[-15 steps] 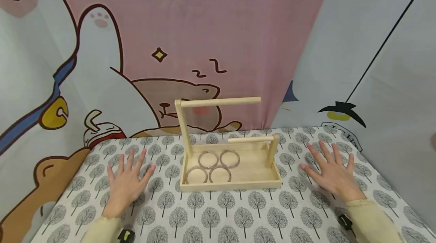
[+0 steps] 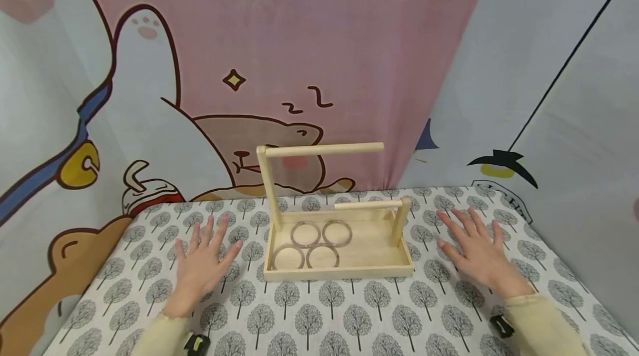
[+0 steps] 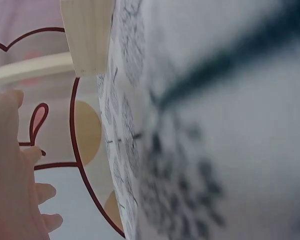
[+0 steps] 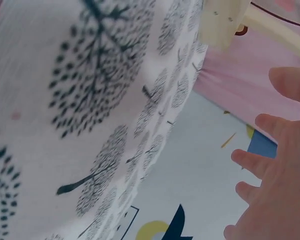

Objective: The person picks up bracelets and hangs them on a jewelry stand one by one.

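Observation:
A shallow wooden tray (image 2: 344,274) stands mid-table, with a tall post and long bar (image 2: 324,149) at its left end and a short post and bar (image 2: 366,204) at its right end. Several clear rings (image 2: 336,233) lie flat in its left and middle part. To the left of the tray my left hand (image 2: 199,264) is spread, fingers straight, holding nothing. My right hand (image 2: 476,253) is likewise spread on the right side, touching nothing but perhaps the cloth; whether it rests there I cannot tell. Both wrist views show extended fingers and an edge of the wooden tray.
A white cloth with tree prints (image 2: 309,320) covers the table. Behind it hangs a cartoon-printed curtain (image 2: 309,29) in pink and white. A small black device (image 2: 197,344) sits at the left wrist, and another black device (image 2: 501,325) at the right.
My left hand has moved right, closer to the tray. The right hand has shifted slightly left, also closer. Tray and rings stay in place.

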Demonstrator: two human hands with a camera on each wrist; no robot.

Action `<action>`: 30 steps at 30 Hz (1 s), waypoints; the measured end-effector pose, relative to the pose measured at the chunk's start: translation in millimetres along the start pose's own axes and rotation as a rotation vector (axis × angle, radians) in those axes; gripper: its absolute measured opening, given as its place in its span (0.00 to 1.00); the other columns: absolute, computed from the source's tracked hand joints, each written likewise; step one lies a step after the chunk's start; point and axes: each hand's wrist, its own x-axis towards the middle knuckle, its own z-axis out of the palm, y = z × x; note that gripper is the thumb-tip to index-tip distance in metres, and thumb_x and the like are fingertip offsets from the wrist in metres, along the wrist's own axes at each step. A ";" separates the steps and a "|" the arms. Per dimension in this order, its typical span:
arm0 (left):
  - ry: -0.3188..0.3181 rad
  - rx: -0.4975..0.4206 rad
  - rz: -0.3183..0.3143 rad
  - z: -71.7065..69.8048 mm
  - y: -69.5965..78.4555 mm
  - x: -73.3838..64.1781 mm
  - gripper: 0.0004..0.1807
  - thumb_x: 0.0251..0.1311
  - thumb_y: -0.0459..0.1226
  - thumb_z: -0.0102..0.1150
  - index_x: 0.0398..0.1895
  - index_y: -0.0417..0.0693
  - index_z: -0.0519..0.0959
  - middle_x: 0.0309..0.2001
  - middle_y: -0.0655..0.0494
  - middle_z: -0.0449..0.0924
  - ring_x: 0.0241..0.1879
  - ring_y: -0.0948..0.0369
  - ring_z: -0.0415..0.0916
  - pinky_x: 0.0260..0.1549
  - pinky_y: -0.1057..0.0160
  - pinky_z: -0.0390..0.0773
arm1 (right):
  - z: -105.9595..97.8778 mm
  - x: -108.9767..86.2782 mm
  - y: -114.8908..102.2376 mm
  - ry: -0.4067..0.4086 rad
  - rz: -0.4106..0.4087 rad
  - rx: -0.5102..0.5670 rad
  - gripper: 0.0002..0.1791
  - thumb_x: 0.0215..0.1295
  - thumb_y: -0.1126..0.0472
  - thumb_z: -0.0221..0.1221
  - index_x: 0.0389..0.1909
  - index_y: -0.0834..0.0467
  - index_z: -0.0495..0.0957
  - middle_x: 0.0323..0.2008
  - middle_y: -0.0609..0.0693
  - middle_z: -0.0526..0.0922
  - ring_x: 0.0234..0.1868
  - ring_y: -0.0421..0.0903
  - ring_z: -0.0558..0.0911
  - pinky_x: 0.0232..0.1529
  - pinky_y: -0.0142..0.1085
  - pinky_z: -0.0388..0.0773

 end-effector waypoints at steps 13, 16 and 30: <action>-0.015 -0.019 0.079 10.3 23.8 -1.5 0.41 0.67 0.61 0.43 0.77 0.52 0.52 0.73 0.41 0.50 0.70 0.34 0.43 0.61 0.28 0.33 | 1.9 3.7 -20.5 0.153 -0.061 0.168 0.26 0.70 0.57 0.55 0.66 0.63 0.66 0.54 0.67 0.73 0.49 0.66 0.73 0.47 0.65 0.65; -0.025 -0.039 0.107 14.1 28.1 -1.6 0.41 0.67 0.62 0.43 0.77 0.53 0.52 0.73 0.43 0.51 0.69 0.34 0.46 0.61 0.28 0.37 | -0.1 2.8 -26.0 0.139 -0.050 0.222 0.25 0.71 0.59 0.55 0.65 0.64 0.67 0.52 0.67 0.74 0.46 0.65 0.76 0.42 0.64 0.71; -0.091 -0.120 0.183 21.4 44.8 -0.4 0.43 0.65 0.61 0.48 0.77 0.53 0.51 0.74 0.45 0.51 0.68 0.35 0.50 0.60 0.28 0.44 | 0.5 3.3 -49.2 0.154 -0.113 0.280 0.19 0.70 0.61 0.55 0.59 0.63 0.73 0.49 0.58 0.78 0.48 0.56 0.77 0.42 0.57 0.76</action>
